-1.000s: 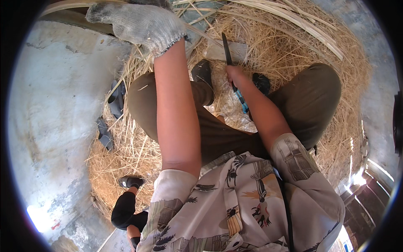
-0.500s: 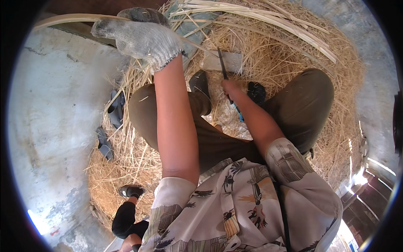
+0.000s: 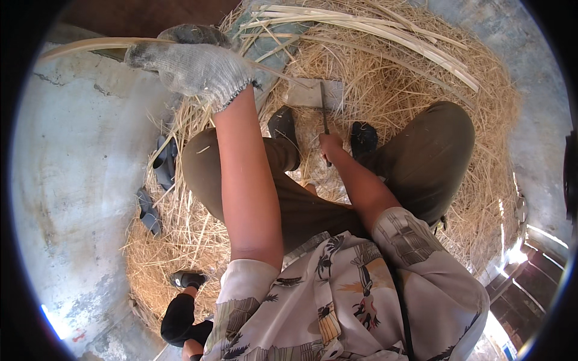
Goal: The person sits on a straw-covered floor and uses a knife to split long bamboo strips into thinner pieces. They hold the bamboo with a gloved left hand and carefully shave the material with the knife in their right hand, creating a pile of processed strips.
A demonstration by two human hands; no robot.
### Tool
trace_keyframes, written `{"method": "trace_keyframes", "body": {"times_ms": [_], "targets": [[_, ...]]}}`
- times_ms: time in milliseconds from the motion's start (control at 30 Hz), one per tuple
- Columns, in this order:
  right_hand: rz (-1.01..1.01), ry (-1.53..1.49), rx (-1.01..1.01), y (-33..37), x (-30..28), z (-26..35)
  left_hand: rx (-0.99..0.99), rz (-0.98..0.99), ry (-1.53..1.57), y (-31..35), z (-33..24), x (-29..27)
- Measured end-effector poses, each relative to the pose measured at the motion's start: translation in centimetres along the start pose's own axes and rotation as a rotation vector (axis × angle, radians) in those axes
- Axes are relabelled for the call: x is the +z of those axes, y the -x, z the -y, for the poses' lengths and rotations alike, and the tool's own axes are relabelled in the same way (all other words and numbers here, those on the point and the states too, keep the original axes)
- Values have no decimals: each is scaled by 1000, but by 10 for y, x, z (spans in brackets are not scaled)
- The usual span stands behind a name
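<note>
In a grey knit glove, my left hand [image 3: 192, 67] is closed around a long pale strip [image 3: 90, 44] that looks like split bamboo. Its thicker part arcs out past the glove to the left. A thin end runs right from the glove toward a pale flat block [image 3: 301, 94] by my feet. My bare right hand [image 3: 330, 147] grips a knife [image 3: 324, 114] with a dark narrow blade pointing away from me. The blade lies over the block's right part, near the strip's thin end. Whether blade and strip touch I cannot tell.
Several long pale strips [image 3: 385, 29] lie at the far side on shavings [image 3: 409, 84]. Dark shoes [image 3: 164, 162] rest along the left wall [image 3: 78, 162]. My bent knees [image 3: 442, 150] flank the block. Another person's leg [image 3: 179, 316] shows at the lower left.
The knife has swung from a leftward slant to nearly straight ahead, its tip now lower, over the block. My right hand came slightly nearer; my left hand shifted a little left with the strip.
</note>
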State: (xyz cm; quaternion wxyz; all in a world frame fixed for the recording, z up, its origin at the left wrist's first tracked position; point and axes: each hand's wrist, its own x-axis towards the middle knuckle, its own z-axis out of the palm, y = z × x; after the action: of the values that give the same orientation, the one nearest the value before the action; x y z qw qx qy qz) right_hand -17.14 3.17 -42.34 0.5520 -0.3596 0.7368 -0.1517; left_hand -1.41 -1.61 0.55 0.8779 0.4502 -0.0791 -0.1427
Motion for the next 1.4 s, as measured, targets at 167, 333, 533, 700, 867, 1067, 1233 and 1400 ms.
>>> {"method": "trace_keyframes", "body": {"times_ms": [167, 333, 533, 700, 867, 1067, 1233, 1400], "targets": [[-236, 151, -274, 37, -30, 70, 95, 23, 29, -28, 16, -20], [-374, -579, -517, 4, -19, 94, -25, 59, 171, -7, 7, -4], [-43, 42, -19, -1, -2, 28, 31, 91, 32, -3, 4, -3], [-223, 206, -381, 13, -24, 70, 82, -7, -7, -23, 19, -12], [-348, -259, -618, 52, -28, 126, 36, 35, -164, -17, 16, -18], [-249, 125, -331, -17, 13, -4, 53, -4, -181, -6, 9, -2], [-208, 375, -333, 8, -15, 46, 57, -29, -58, -14, 14, -12], [-182, -70, -519, 37, -27, 105, -73, 63, -228, 8, -8, -6]]}}
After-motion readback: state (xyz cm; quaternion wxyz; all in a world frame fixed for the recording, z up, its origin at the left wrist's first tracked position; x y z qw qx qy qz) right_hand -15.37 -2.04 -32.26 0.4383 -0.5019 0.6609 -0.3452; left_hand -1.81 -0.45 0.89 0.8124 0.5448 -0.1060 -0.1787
